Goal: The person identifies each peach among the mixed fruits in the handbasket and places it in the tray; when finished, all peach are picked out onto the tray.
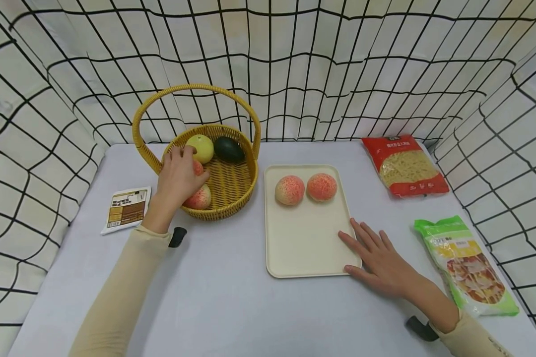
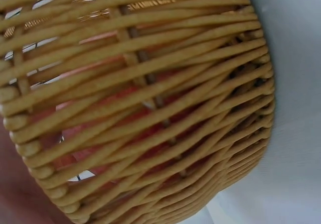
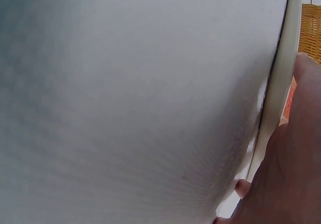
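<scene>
My left hand (image 1: pixel 177 173) reaches over the left rim of a yellow wicker basket (image 1: pixel 232 181). Its fingers and thumb curl round a peach (image 1: pixel 198 167), mostly hidden beneath the hand. Just below it in the basket lies another peach (image 1: pixel 199 198); a yellow-green round fruit (image 1: pixel 200 148) and a dark green avocado (image 1: pixel 229 149) are at the back. In the left wrist view, the wicker wall (image 2: pixel 140 98) covers most of the fruit. My right hand (image 1: pixel 379 258), fingers spread, rests at the right edge of a cream tray (image 1: pixel 301 238). The tray bears a left peach (image 1: pixel 290 190) and a right peach (image 1: pixel 322 187).
A small white-and-brown packet (image 1: pixel 127 208) lies left of the basket. On the right are a red pasta bag (image 1: pixel 406 166) and a green-and-white food bag (image 1: pixel 469 270). The basket's tall handle (image 1: pixel 196 87) arches above it. White walls with black grid netting surround the table.
</scene>
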{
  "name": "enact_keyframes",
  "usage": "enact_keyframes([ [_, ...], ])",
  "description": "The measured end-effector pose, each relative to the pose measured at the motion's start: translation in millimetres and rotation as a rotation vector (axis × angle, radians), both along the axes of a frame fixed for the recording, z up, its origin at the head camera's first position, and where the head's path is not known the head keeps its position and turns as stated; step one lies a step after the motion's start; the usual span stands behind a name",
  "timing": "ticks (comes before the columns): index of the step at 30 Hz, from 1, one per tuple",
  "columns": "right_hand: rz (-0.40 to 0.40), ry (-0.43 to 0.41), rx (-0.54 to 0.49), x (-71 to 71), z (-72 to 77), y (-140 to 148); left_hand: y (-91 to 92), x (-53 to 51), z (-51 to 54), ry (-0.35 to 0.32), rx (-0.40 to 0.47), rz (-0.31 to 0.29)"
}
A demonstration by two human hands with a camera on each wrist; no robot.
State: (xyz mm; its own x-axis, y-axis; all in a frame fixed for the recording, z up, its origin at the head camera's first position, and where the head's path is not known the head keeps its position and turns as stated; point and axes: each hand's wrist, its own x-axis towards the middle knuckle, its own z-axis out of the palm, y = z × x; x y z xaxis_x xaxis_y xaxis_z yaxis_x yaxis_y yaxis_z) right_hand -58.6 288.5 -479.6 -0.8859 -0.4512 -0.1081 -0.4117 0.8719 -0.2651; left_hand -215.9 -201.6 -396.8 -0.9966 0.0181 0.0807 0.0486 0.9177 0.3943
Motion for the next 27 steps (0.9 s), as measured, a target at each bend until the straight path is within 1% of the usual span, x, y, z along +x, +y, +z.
enact_keyframes([
  [7, -0.004, -0.014, 0.001, -0.3, 0.4, 1, 0.5, -3.9, 4.1, -0.085, -0.043, 0.000],
  [12, -0.002, -0.010, 0.001, -0.4, -0.8, 2, 0.4, -6.4, 7.2, -0.135, -0.049, -0.020],
  [19, -0.006, -0.008, 0.000, -0.8, -1.2, 3, 1.1, -14.4, 11.3, -0.215, -0.081, -0.052],
  [23, -0.006, -0.009, -0.002, -0.5, -0.4, 2, 0.5, -17.7, 13.7, -0.243, -0.098, -0.079],
  [27, -0.007, -0.011, -0.001, -0.4, 0.7, 1, 0.1, -20.2, 15.4, -0.257, -0.104, -0.100],
])
